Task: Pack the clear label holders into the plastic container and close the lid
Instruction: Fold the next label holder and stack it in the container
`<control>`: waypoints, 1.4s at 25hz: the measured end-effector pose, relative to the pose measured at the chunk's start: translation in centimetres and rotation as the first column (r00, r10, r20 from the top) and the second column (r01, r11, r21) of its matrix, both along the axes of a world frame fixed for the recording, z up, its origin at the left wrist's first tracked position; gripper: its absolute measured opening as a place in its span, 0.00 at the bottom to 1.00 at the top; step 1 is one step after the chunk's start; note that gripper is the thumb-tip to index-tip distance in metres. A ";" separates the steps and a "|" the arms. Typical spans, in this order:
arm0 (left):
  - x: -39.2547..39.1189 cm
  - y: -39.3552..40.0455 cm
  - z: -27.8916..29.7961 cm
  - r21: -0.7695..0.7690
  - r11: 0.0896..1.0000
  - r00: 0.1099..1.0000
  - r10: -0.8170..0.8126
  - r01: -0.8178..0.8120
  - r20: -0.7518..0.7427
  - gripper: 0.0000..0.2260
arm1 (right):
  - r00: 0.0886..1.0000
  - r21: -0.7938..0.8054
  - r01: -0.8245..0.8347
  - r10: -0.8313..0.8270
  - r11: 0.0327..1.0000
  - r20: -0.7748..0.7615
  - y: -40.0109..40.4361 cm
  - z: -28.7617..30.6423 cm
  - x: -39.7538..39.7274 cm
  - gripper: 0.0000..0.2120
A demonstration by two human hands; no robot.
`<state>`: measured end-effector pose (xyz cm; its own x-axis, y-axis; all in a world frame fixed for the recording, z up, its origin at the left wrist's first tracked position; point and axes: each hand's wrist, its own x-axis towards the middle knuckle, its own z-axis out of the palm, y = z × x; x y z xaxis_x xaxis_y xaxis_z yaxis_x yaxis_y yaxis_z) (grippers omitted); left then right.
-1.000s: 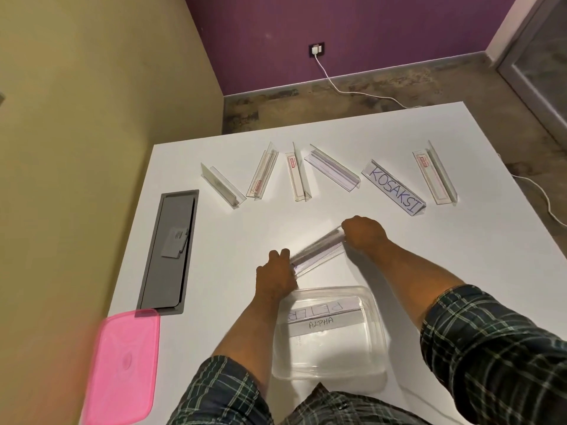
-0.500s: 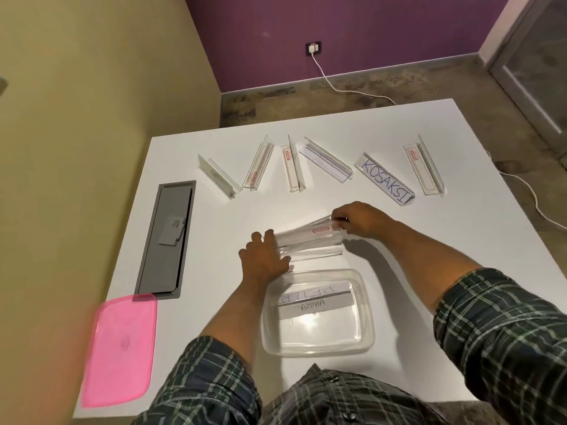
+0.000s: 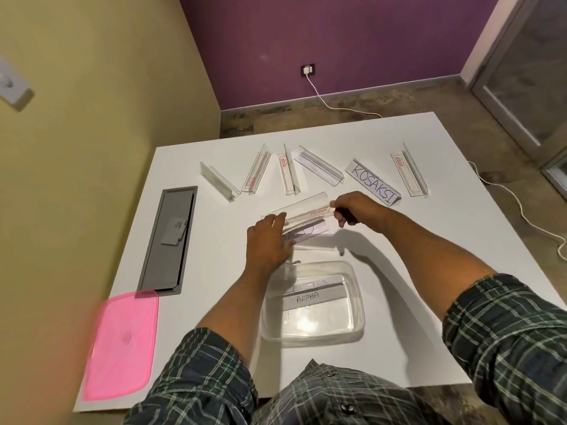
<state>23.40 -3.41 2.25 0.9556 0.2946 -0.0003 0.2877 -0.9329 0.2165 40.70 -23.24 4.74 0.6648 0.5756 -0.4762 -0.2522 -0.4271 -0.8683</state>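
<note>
At the centre of the frame, both hands hold 1 clear label holder (image 3: 302, 211) above the white surface (image 3: 460, 240): the right hand (image 3: 352, 210) pinches its right end between thumb and fingers, while the left hand (image 3: 270, 240) has its fingers curled round the left end. Another holder with a paper insert (image 3: 310, 233) shows just below it; whether the hands also carry that one cannot be told. The clear plastic container (image 3: 359, 320) sits lower centre, lid off, with a holder reading ALPHA (image 3: 306, 299) inside. The pink lid (image 3: 121, 345) lies at lower left. 6 more holders line the upper middle of the frame, 1 marked KOSAKSI (image 3: 372, 186).
</note>
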 end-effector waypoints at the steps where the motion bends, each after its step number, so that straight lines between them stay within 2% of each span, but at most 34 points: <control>1: 0.2 -0.4 0.3 0.003 1.000 1.000 0.000 0.000 0.011 0.34 | 0.999 0.016 0.023 -0.022 1.000 -0.050 0.1 0.2 -0.2 0.11; 5: 0.6 -0.6 1.6 0.031 0.997 0.994 0.068 -0.071 0.086 0.42 | 0.965 0.101 0.061 -0.033 0.993 -0.259 0.0 1.0 -0.8 0.09; 8: 1.0 0.6 2.1 0.001 0.993 0.990 0.117 -0.117 0.075 0.38 | 0.920 0.131 0.055 0.000 0.990 -0.391 -0.5 1.4 -0.9 0.10; 10: 1.3 1.7 2.4 -0.087 0.991 0.994 0.106 -0.104 0.012 0.32 | 0.890 0.148 0.037 0.035 0.988 -0.454 -0.9 1.5 -1.0 0.11; 12: 1.4 2.6 2.8 -0.239 0.969 0.997 0.051 -0.065 -0.065 0.30 | 0.882 0.130 0.031 0.034 0.991 -0.470 -1.0 1.5 -1.3 0.12; 15: 1.2 3.5 3.5 -0.506 0.858 0.980 -0.020 -0.085 -0.199 0.29 | 0.933 0.010 0.022 -0.017 1.000 -0.359 -0.7 1.2 -1.8 0.12; 18: 0.8 4.1 3.5 -0.736 0.638 0.938 -0.059 -0.228 -0.341 0.17 | 0.984 -0.110 -0.027 0.007 0.994 -0.178 -0.9 1.1 -2.1 0.15; 19: 0.6 4.3 3.5 -0.751 0.603 0.924 -0.057 -0.271 -0.379 0.17 | 0.993 -0.154 -0.055 0.038 0.987 -0.110 -1.2 1.0 -2.1 0.17; 21: -0.1 4.5 3.2 -0.742 0.594 0.894 -0.080 -0.312 -0.440 0.21 | 0.996 -0.228 -0.086 0.088 0.970 -0.003 -1.6 0.7 -2.3 0.20; 23: -0.7 4.5 3.0 -0.758 0.561 0.862 -0.145 -0.332 -0.485 0.22 | 0.990 -0.266 -0.046 0.080 0.963 0.117 -1.7 0.3 -2.6 0.21; 26: -1.2 4.3 3.2 -0.762 0.534 0.805 -0.230 -0.366 -0.547 0.22 | 0.954 -0.134 0.023 0.019 0.991 0.300 -1.9 -0.1 -3.3 0.22; 28: -1.3 3.8 3.1 -0.742 0.566 0.770 -0.270 -0.358 -0.578 0.19 | 0.906 -0.048 -0.112 0.122 0.993 0.406 -2.3 0.1 -4.0 0.25; 30: -1.2 2.9 2.9 -0.733 0.587 0.737 -0.315 -0.344 -0.598 0.18 | 0.812 -0.126 -0.297 0.320 0.947 0.489 -2.4 0.2 -4.9 0.32; 33: -0.9 1.3 2.6 -0.683 0.690 0.665 -0.397 -0.238 -0.633 0.20 | 0.598 -0.408 -0.511 0.654 0.757 0.464 -1.7 0.3 -6.7 0.37; 35: -1.1 0.1 2.4 -0.632 0.758 0.583 -0.443 -0.162 -0.681 0.19 | 0.465 -0.522 -0.587 0.786 0.618 0.408 -1.6 0.1 -7.9 0.38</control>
